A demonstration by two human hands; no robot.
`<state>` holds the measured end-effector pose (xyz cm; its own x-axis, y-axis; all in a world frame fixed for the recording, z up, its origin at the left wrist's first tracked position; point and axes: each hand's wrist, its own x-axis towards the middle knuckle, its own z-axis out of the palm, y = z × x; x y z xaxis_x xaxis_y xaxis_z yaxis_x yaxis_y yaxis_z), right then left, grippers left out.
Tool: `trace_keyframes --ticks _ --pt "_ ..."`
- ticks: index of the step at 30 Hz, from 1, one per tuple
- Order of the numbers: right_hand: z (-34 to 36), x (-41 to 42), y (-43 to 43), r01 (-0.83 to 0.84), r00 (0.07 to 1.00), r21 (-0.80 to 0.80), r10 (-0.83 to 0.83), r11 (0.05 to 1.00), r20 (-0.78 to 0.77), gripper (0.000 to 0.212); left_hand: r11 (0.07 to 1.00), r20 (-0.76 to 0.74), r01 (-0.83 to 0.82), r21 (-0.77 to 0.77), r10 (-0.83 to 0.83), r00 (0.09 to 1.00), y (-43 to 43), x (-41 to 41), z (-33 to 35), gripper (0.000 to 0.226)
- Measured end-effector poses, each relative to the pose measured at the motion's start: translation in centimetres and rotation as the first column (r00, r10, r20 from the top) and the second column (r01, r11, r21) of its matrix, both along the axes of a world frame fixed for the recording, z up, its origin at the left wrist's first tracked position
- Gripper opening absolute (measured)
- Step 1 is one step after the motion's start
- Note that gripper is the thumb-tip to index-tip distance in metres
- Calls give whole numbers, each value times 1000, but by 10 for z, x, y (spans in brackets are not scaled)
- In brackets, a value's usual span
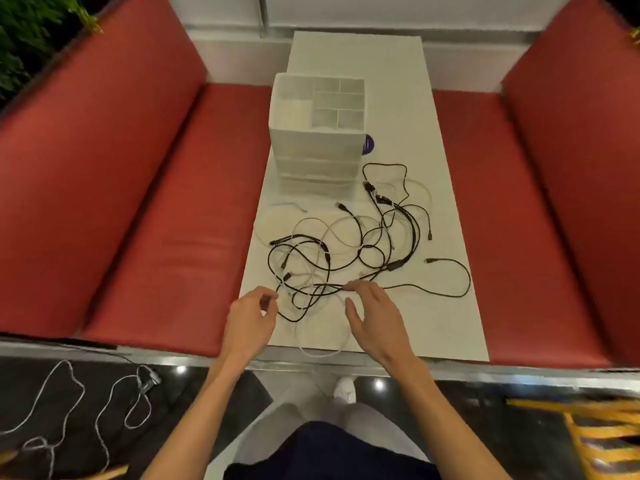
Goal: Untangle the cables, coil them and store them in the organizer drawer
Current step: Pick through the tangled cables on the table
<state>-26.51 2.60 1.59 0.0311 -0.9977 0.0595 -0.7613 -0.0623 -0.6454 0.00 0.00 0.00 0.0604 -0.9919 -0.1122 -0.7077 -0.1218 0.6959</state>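
Reaching into cables (346,251) tangled on the bench (446,317) before the organizer (317,133). Left hand (251,315) pinches a black strand; right hand (372,313) spread, fingertips on another. Light, limp, snag-prone; best grabbed near a plug end and drawn free slowly.

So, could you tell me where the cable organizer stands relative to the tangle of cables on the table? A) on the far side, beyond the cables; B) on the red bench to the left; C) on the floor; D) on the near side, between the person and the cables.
A: the translucent organizer stands on the white table beyond the tangled cables, which lie between it and the person's hands.
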Motion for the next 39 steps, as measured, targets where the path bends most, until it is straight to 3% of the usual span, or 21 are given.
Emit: trace_keyframes --ticks 3,7,12,19,27,31,36,39 --pt "-27 -3 -12 -205 975 105 213 973 -66 43 993 68 -94 71 89 994 -6 -12 -21 19" --pt "-55 13 -28 -452 857 190 484 871 -179 66 973 130 -188 136 171 977 -16 -26 -37 30" --pt "-75 23 -37 -519 792 246 568 819 -223 63 954 194 -211 212 170 966 -25 -37 -53 46" --pt "-85 8 -39 -472 808 175 503 864 -306 46 944 243 -238 228 182 953 -35 -44 -59 27" --pt "-87 -29 -40 -306 886 115 327 945 -329 67 888 71 -336 313 331 941 -36 -35 -58 21" --pt "-83 -43 -47 -229 928 81 243 970 -282 73 888 32 -316 333 325 945 -34 -37 -54 27" --pt "-62 -29 -89 -85 993 -60 79 995 -88 34 933 20 -332 138 332 943 -47 -47 -37 33" --pt "-52 -13 -130 -24 998 4 24 1000 -56 18 976 -12 -218 -29 218 976 -63 -60 -24 28"
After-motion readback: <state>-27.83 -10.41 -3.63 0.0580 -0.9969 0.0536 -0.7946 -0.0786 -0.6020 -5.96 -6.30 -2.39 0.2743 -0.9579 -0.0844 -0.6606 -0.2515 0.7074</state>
